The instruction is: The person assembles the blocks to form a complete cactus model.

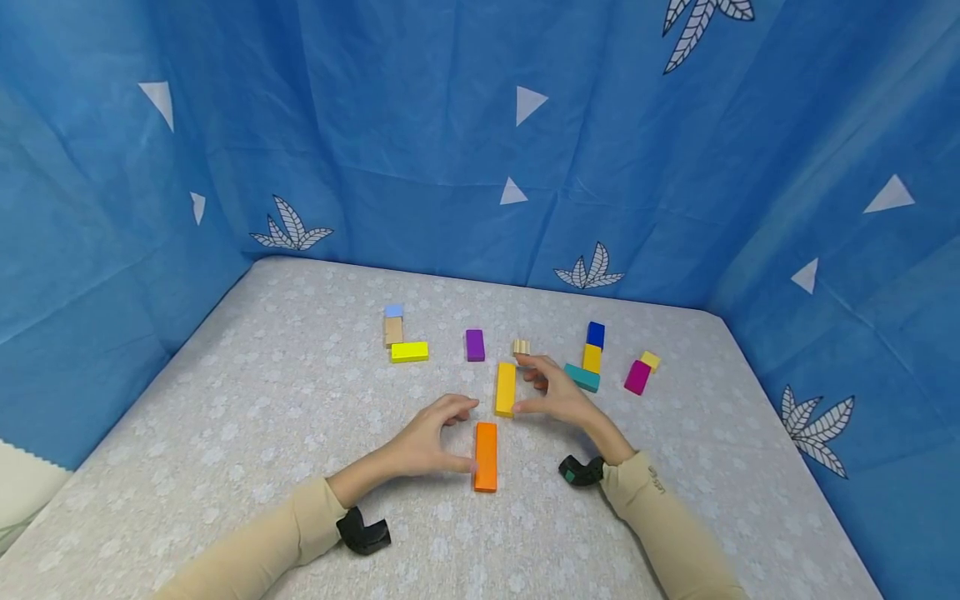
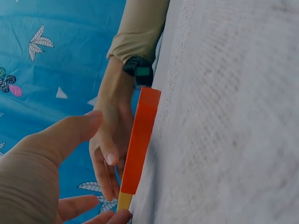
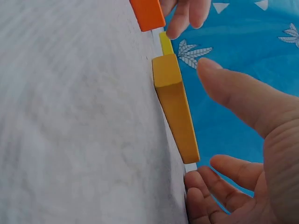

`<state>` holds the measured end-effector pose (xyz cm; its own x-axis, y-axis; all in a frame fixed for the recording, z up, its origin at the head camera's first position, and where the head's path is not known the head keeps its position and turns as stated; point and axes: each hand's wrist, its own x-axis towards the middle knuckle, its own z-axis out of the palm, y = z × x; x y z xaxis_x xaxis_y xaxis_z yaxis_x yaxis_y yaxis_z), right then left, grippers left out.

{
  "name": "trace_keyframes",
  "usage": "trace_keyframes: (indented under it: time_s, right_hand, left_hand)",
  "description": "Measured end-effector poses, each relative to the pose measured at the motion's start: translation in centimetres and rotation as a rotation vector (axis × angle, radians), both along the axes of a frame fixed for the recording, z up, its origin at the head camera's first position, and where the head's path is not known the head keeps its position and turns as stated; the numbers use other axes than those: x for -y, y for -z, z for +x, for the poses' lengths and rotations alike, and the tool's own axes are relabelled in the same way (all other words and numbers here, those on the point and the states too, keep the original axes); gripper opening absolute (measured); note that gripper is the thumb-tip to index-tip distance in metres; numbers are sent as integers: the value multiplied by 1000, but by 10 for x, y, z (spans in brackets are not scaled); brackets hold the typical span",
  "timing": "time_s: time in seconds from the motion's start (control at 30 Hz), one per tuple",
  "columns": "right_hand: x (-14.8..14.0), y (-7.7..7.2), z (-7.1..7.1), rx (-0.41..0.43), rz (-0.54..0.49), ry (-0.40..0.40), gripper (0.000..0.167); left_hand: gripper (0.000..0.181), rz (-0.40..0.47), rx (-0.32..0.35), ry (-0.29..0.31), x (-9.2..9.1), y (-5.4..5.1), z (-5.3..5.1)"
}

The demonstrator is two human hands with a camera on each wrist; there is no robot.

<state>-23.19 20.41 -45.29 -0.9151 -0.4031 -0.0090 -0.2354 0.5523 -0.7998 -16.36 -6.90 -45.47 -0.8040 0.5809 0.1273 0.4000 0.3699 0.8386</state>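
In the head view an orange block (image 1: 486, 457) lies lengthwise on the table, and the left hand (image 1: 427, 437) is at its left side, thumb near its edge, fingers bent loosely with space between them and the thumb. Just beyond it lies a yellow-orange block (image 1: 506, 389). The right hand (image 1: 558, 393) is at that block's right side, thumb and fingers spread apart. In the right wrist view a gap shows between the thumb and the yellow-orange block (image 3: 175, 107). The left wrist view shows the orange block (image 2: 141, 140) outside the left hand's grasp.
Farther back on the table (image 1: 225, 433) lie a purple block (image 1: 475, 345), a bright yellow block (image 1: 409, 352) beside a wooden one (image 1: 393, 332), a small ridged piece (image 1: 521, 347), a teal block (image 1: 582, 377) by yellow and blue ones, and a magenta block (image 1: 637, 377). Blue curtains surround the table.
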Motion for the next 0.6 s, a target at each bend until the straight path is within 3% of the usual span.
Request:
trace_keyframes:
  time_s: [0.6]
  right_hand:
    - [0,4,-4,0,66,-29,88]
  left_hand:
    - [82,-98,-66,42,-3,7,3]
